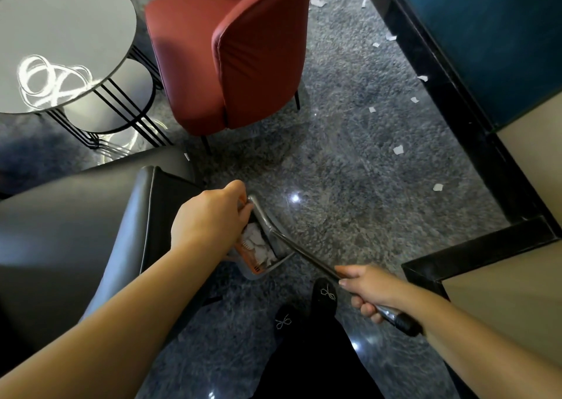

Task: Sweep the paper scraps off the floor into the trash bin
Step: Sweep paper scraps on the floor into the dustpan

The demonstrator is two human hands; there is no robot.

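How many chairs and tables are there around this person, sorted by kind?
Red armchair: 1
Grey armchair: 1
Round tables, large over small: 2
Total: 4

Grey speckled polished floor (349, 161), glossy with light glints. White paper scraps (397, 149) scattered on it, mostly along the right side near the black border strip (450, 100); a few more at the top behind the red chair (225, 55). Chair stands on thin dark legs. Round grey table (57, 34) on a black wire frame, lower round shelf under it, stands at upper left. Grey armchair (91, 216) at left. Dustpan (264, 246) holding scraps sits low by the armchair. Two black shoes (325, 295) on the floor at the bottom.
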